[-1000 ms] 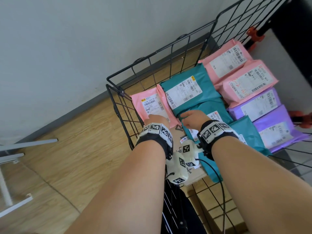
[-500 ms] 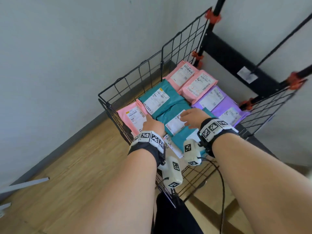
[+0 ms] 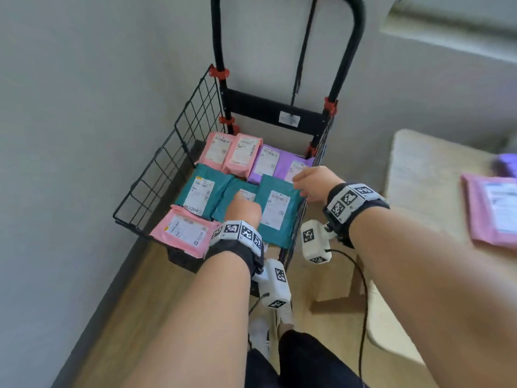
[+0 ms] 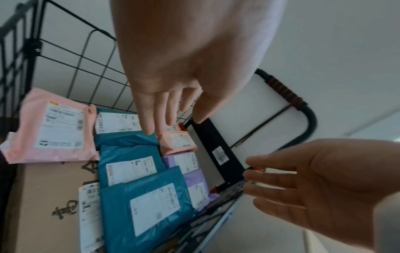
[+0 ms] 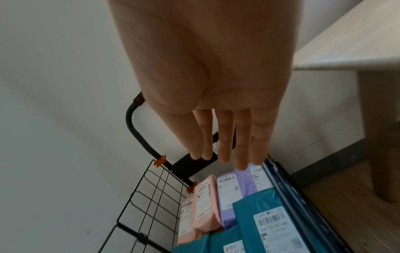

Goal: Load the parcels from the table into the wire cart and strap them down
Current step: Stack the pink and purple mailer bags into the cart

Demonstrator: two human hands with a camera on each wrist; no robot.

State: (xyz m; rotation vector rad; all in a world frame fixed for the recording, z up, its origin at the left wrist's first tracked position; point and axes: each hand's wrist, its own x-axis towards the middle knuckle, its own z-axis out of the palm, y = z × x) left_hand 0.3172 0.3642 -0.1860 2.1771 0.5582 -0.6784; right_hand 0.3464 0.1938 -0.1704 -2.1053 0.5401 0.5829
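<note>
The wire cart (image 3: 156,175) fills the middle of the head view, standing against the wall with its black handle frame (image 3: 347,51) rising to the top of the frame and a dark strap (image 3: 300,57) hanging down inside the handle loop. The table (image 3: 419,175) occupies the right edge of that view, with a pink parcel (image 3: 492,211) lying on it at the far right, well apart from the cart. Inside the cart the parcels lie flat in rows: two pink ones (image 3: 229,152) and two purple ones (image 3: 277,163) at the back near the handle, three teal ones (image 3: 275,208) across the middle, and another pink one (image 3: 184,229) at the near left corner, partly overhanging the front edge. In the left wrist view a brown cardboard box (image 4: 49,196) shows beneath the parcels at the lower left. The left hand (image 3: 246,210) hovers over the middle teal parcel, its fingers (image 4: 151,116) straight and close together, holding nothing. The right hand (image 3: 316,182) is above the right rim of the cart, near the purple parcels; its fingers (image 5: 225,137) are also extended and relaxed, with nothing in them, as the right wrist view shows.
</note>
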